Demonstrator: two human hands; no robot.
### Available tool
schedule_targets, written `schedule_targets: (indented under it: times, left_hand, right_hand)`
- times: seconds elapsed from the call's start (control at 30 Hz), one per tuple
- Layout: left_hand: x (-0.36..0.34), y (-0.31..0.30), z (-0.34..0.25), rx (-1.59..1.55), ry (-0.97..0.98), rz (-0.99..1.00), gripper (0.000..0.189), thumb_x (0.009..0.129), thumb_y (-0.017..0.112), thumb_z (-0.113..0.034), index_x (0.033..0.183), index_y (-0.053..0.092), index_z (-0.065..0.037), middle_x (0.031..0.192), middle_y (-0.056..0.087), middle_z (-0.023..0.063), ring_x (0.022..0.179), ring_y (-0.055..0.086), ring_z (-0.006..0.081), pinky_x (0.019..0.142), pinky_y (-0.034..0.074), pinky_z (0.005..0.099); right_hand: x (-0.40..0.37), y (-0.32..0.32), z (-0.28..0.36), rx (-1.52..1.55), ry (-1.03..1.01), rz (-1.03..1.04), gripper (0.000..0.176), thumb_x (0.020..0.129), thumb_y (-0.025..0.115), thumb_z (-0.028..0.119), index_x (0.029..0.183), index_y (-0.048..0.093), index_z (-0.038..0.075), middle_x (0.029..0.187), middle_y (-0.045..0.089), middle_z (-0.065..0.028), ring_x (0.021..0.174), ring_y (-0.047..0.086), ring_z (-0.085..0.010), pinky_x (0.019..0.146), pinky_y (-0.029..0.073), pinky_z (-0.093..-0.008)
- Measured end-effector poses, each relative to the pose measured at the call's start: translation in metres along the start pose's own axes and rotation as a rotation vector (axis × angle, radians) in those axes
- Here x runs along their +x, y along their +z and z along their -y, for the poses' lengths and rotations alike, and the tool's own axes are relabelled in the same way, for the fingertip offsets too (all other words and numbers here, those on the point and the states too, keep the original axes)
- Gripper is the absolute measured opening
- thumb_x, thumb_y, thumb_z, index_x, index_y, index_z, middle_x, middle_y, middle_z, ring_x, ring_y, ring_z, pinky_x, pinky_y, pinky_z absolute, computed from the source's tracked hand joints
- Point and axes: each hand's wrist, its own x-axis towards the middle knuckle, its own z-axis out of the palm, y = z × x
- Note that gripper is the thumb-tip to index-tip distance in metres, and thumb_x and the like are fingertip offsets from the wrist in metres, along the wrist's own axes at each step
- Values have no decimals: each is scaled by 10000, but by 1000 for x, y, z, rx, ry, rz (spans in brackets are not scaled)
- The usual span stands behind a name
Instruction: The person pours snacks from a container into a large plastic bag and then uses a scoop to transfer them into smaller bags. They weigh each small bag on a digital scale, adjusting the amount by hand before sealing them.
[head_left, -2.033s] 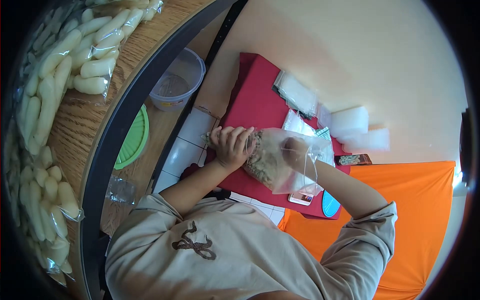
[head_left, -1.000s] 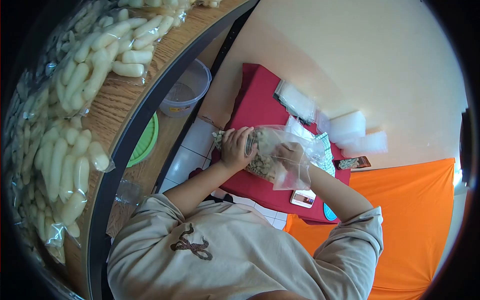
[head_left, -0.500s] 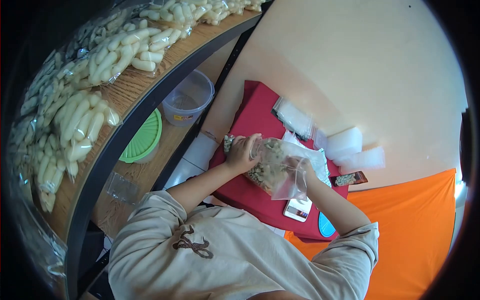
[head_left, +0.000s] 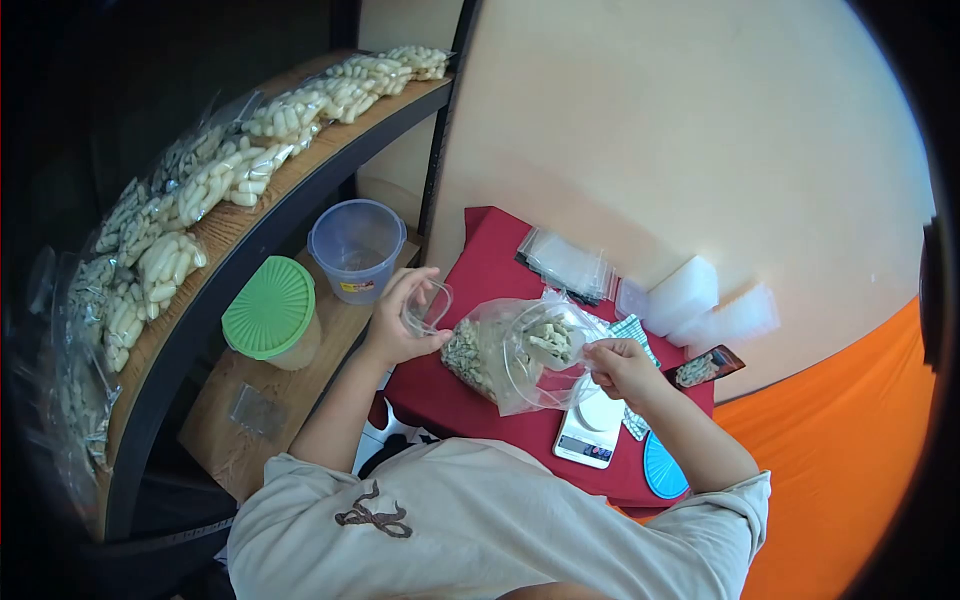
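A clear plastic jar or cup is in my left hand, its round rim facing the bag and thumb and fingers curled round it. My right hand pinches what looks like a clear scoop heaped with pale green-grey snack pieces, over the bag's mouth. Below, a large clear plastic bag of the same speckled pieces lies on the red cloth. The scoop's handle is hard to separate from the transparent bag edge. A white digital scale sits just below my right hand.
Empty clear pouches and stacked plastic packaging lie along the wall. A blue lid and a printed packet flank the scale. Left, a shelf bears bagged pale sticks, above a green-lidded tub and a purple bucket.
My right hand has come out of the bag, bringing up snack pieces. My left hand has moved left, off the bag, and the clear jar now shows in it. The view has shifted.
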Motion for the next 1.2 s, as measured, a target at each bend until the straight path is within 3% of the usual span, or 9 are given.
schedule_targets:
  times: [0.13,0.27,0.33,0.47,0.67,0.83,0.93,1.03,1.2]
  left_hand:
    - [14,-10,-37,-111,78,23,837,525,768,-349,1238,487,-12,962,472,57,780,453,135,755,392,279]
    - [25,-8,-93,-143,99,136,799,537,769,-324,1228,502,-25,963,476,55,774,443,134,748,392,269]
    - [29,-3,-117,23,55,286,750,559,771,-301,1219,517,-51,975,499,71,801,494,165,754,417,280]
    - [36,20,-142,261,97,250,688,558,783,-258,1173,554,-55,942,526,88,805,535,199,718,440,300]
    - [48,41,-158,528,116,362,716,574,771,-343,1180,536,-44,1006,542,109,904,571,279,769,462,361]
    - [54,54,-159,475,95,467,736,569,765,-369,1188,530,-46,1019,542,109,917,575,276,779,465,356]
    - [59,62,-157,439,123,517,728,565,765,-367,1175,539,-39,1013,543,109,916,577,276,780,465,350]
    - [63,66,-157,413,126,569,709,566,763,-360,1156,548,-31,1002,546,111,914,578,277,779,466,346]
    - [70,73,-156,378,120,618,684,570,764,-336,1136,554,-14,981,553,113,911,581,268,777,465,339]
  right_hand:
    - [-5,-23,-10,-21,-70,35,245,895,537,222,703,535,69,482,389,18,371,274,-47,352,169,-214]
    - [-5,-45,-22,-25,-125,98,293,885,553,230,637,499,83,463,365,25,373,273,-50,358,170,-222]
    - [-8,-52,-24,-19,-151,104,303,883,555,227,626,500,78,457,359,28,370,276,-52,356,174,-221]
    - [-26,-58,-10,-100,-250,67,301,889,546,219,626,527,73,457,357,30,368,276,-52,347,182,-222]
    - [-43,-70,16,-78,-307,87,277,884,555,234,714,588,18,451,352,35,375,275,-47,353,172,-216]
    - [-42,-68,31,-151,-321,139,283,865,575,258,797,650,-7,452,363,41,387,277,-39,360,165,-224]
    - [-45,-54,45,-368,-357,91,298,862,595,249,699,634,2,453,397,39,377,307,-43,360,198,-219]
    - [-47,-48,58,-539,-479,85,316,853,610,251,663,644,-1,455,417,39,395,333,-48,378,233,-225]
    - [-48,-47,72,-674,-499,50,315,849,618,251,661,657,2,449,416,33,411,342,-57,391,274,-240]
